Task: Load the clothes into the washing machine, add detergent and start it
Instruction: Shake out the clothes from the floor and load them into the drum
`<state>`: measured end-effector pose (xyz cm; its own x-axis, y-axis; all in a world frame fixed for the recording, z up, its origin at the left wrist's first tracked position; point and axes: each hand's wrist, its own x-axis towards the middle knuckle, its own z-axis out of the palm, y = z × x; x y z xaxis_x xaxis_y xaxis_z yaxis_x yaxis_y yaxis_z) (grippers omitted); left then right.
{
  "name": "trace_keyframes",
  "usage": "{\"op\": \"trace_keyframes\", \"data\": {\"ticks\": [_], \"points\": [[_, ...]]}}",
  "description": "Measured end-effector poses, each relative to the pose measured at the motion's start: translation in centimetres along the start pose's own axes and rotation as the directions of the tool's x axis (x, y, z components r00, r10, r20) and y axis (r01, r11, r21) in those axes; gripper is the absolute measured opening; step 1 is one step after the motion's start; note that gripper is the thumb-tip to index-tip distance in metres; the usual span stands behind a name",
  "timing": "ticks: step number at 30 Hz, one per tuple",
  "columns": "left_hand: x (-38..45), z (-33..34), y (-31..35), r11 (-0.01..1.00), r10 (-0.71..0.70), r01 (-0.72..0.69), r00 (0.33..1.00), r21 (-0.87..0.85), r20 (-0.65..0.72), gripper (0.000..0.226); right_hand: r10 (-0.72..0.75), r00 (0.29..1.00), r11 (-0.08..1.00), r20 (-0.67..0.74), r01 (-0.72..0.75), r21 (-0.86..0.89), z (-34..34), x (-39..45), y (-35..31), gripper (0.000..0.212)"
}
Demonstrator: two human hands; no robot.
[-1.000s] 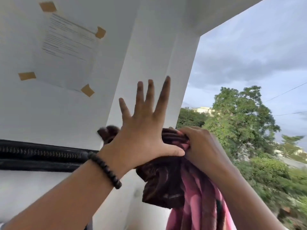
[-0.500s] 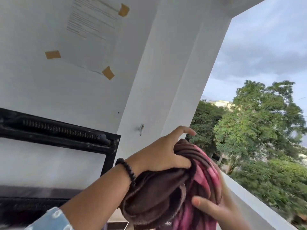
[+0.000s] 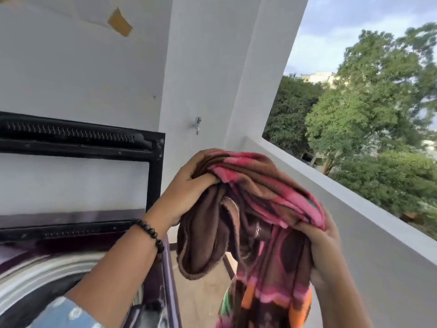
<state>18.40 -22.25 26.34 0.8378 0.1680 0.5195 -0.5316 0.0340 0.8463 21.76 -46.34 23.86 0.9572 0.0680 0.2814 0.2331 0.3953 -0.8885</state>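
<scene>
Fleece blanket [image 3: 255, 209], brown-pink striped, bunched; left hand [image 3: 186, 188] grip and right hand [image 3: 324, 247] grip both clamped on folds.

Brown and pink blanket, loads of stripes

The blanket [image 3: 257, 209] is mostly chocolate brown with hot pink bands, plus orange and green patches near the bottom. Bracelet [image 3: 151, 235] is black beads, sleeve [image 3: 63, 313] light blue with white spots. Washing machine [image 3: 163, 280] looks dark purple, its raised lid [image 3: 155, 162] black-framed against a white wall [image 3: 82, 67].
</scene>
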Motion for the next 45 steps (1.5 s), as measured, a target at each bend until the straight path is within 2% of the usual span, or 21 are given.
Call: {"op": "trace_keyframes", "data": {"ticks": [3,5,7,9,11,13,15,17,21,23,26,27,29,32,34,36,38,40,42,43,45], "points": [[-1.6,1.5,-2.5,0.991,-0.044,0.022,0.986,-0.134,-0.160,0.032,0.058,0.992,0.995,-0.109,-0.049,0.084,1.1,-1.4,2.7,0.049],[-2.4,2.7,-4.1,0.968,-0.091,0.019,0.956,-0.248,-0.280,0.029,0.119,0.985,0.990,-0.124,-0.109,0.085,2.5,-2.8,4.9,0.046],[-3.0,3.8,-5.3,0.933,-0.138,-0.014,0.909,-0.359,-0.394,0.025,0.189,0.981,0.979,-0.041,-0.185,0.081,3.6,-4.3,6.9,0.051],[-3.3,4.2,-5.9,0.892,-0.219,-0.036,0.838,-0.451,-0.501,0.022,0.253,0.960,0.953,0.122,-0.268,0.138,4.3,-5.6,8.1,0.060],[-2.9,3.2,-6.8,0.832,-0.300,-0.041,0.805,-0.553,-0.511,0.023,0.244,0.941,0.948,0.236,-0.282,0.145,4.2,-6.3,8.7,0.081],[-2.6,1.7,-7.3,0.764,-0.372,0.001,0.817,-0.645,-0.440,0.029,0.228,0.933,0.970,0.278,-0.243,0.022,3.6,-6.6,9.3,0.101],[-2.6,1.1,-7.2,0.823,-0.427,0.130,0.784,-0.552,-0.451,0.026,0.268,0.923,0.962,0.276,-0.243,-0.122,3.1,-7.1,10.0,0.116],[-2.6,1.6,-6.9,0.885,-0.413,0.155,0.698,-0.440,-0.585,0.021,0.330,0.896,0.943,0.298,-0.294,-0.159,2.9,-7.8,10.6,0.123],[-3.7,4.1,-5.2,0.841,-0.361,-0.025,0.718,-0.540,-0.596,0.018,0.422,0.847,0.890,0.325,-0.454,0.029,4.1,-8.7,10.8,0.126],[-5.0,4.8,-5.5,0.903,-0.261,-0.036,0.747,-0.429,-0.611,0.023,0.427,0.860,0.876,0.281,-0.470,0.106,4.5,-8.3,10.7,0.118],[-6.9,4.0,-7.2,0.991,-0.074,0.010,0.875,-0.135,-0.479,0.033,0.355,0.928,0.925,0.112,-0.366,0.101,4.3,-6.9,10.4,0.093],[-7.4,3.3,-7.6,0.997,-0.067,0.045,0.909,-0.063,-0.412,0.038,0.316,0.948,0.945,0.044,-0.318,0.074,3.8,-6.3,10.3,0.086],[-8.1,1.9,-8.0,0.985,-0.157,0.169,0.949,0.023,-0.275,0.050,0.244,0.970,0.970,-0.004,-0.244,0.007,2.5,-5.0,9.7,0.070],[-9.2,-0.9,-8.0,0.923,-0.375,0.379,0.925,0.070,-0.055,0.084,0.087,0.993,0.964,0.083,-0.063,-0.257,0.6,-3.5,8.2,0.063],[-9.4,-2.8,-7.3,0.847,-0.480,0.459,0.877,0.267,0.017,0.121,0.020,0.987,0.873,0.161,0.061,-0.485,-0.1,-2.7,7.3,0.069],[-9.2,-3.6,-6.0,0.785,-0.478,0.393,0.876,0.479,0.065,0.140,0.000,0.963,0.768,0.269,0.172,-0.617,-0.4,-2.3,6.5,0.070],[-8.9,-3.1,-4.5,0.710,-0.410,0.209,0.899,0.673,0.153,0.146,0.018,0.929,0.674,0.371,0.262,-0.690,0.2,-2.4,5.9,0.067],[-8.6,-1.8,-3.5,0.551,-0.371,-0.011,0.892,0.834,0.257,0.150,0.077,0.878,0.533,0.472,0.364,-0.764,1.2,-2.7,5.6,0.070],[-8.3,-0.6,-3.4,0.421,-0.364,-0.164,0.870,0.892,0.332,0.150,0.129,0.821,0.445,0.557,0.454,-0.772,2.2,-3.1,5.5,0.073],[-8.1,-0.2,-3.5,0.395,-0.369,-0.195,0.861,0.898,0.349,0.147,0.142,0.803,0.438,0.580,0.474,-0.764,2.5,-3.3,5.4,0.075],[-7.9,0.0,-3.7,0.422,-0.355,-0.190,0.865,0.886,0.354,0.136,0.144,0.804,0.464,0.577,0.461,-0.757,2.9,-3.5,4.9,0.079]]}}
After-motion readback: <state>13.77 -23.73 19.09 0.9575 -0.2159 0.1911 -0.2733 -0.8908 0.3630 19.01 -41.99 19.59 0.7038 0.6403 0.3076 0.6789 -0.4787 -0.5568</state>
